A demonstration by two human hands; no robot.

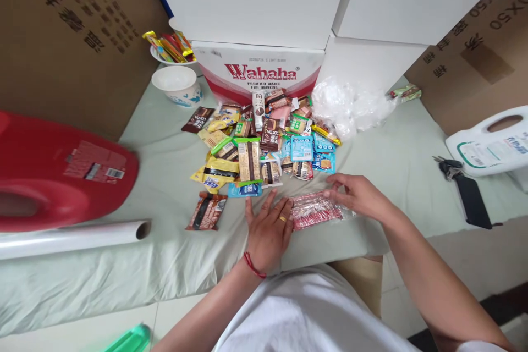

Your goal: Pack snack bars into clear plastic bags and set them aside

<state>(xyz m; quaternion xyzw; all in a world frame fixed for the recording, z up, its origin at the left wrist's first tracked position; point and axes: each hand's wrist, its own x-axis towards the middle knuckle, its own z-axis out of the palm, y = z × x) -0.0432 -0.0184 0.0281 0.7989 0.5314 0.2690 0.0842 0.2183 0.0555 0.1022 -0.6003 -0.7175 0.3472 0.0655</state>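
Now we're resting left hand [268, 226], open, against red packet [314, 212], lower centre; right hand [357, 196] touching it, grip unclear.

Daylight-soft, fairly even light fills the scene, its direction hard to tell. White boxes [251, 0] at the far side read bright. Small glints break across the wrapped red packet [315, 212] and the clear plastic [346, 104]. Shadows on the surface [165, 187] stay faint. Wide-angle stretch slants the left carton [82, 66]; the near-left green object [130, 338] is blurred.
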